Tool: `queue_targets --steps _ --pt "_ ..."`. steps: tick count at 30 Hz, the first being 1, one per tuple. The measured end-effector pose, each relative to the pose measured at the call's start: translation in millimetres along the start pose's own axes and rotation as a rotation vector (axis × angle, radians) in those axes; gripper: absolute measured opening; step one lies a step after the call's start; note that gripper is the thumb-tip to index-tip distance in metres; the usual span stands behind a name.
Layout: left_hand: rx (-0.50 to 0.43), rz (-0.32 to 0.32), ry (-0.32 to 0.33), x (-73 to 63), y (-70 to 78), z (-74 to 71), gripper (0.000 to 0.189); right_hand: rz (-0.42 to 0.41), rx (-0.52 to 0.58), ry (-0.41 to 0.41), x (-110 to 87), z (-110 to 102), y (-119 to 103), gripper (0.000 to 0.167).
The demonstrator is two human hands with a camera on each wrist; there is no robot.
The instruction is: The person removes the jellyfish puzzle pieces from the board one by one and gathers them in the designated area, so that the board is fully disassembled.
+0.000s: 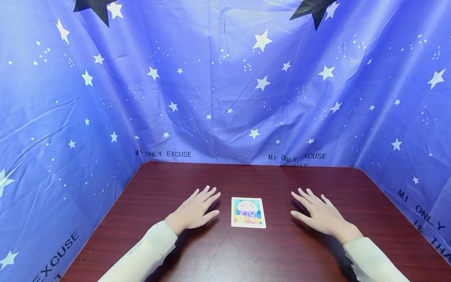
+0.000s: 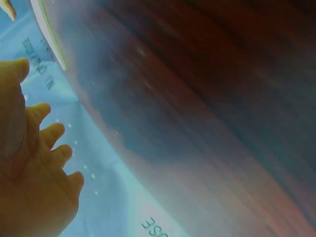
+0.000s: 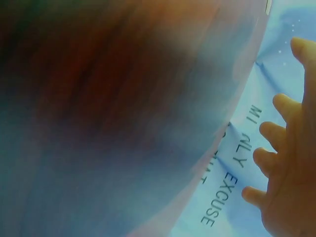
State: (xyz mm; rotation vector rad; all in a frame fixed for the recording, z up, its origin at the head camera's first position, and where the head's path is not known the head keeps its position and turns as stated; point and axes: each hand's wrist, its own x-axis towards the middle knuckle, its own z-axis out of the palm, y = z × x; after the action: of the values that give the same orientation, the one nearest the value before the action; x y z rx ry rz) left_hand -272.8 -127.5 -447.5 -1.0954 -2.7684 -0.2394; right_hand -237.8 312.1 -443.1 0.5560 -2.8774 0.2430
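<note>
Between the left grip (image 1: 195, 208) and right grip (image 1: 318, 213), both spread and empty, a card (image 1: 248, 212) lies flat on the desk (image 1: 225, 254); imo a sloppy pinch at its low edge could skid it.

Dark red wood-grain table (image 1: 211, 256) is filling the lower middle, its far corners rounding off. Blue star-print curtain (image 1: 197, 92) is hanging behind and down both sides, creasing. White stars (image 1: 262, 41) and dots (image 1: 35, 62) are scattering across it; black stars (image 1: 101, 8) are poking in up top; black "MI ONLY EXCUSE" lettering (image 1: 179, 154) is running low.
</note>
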Motion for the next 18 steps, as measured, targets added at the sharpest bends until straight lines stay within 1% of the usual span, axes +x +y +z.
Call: queue_targets --steps 6,8,12,18 --pt "0.013 0.053 -0.106 12.2 16.1 4.6 0.059 -0.014 0.010 -0.003 5.3 3 -10 0.069" --pt "0.002 0.070 -0.127 15.8 22.2 4.9 0.058 -0.017 0.014 -0.005 6.4 4 -12 0.069" --pt "-0.007 0.104 -0.146 22.9 34.1 5.8 0.055 -0.024 0.024 -0.009 8.4 6 -14 0.069" --pt "0.021 0.156 -0.153 34.9 47.1 11.7 0.051 -0.032 0.039 -0.014 10.9 7 -18 0.068"
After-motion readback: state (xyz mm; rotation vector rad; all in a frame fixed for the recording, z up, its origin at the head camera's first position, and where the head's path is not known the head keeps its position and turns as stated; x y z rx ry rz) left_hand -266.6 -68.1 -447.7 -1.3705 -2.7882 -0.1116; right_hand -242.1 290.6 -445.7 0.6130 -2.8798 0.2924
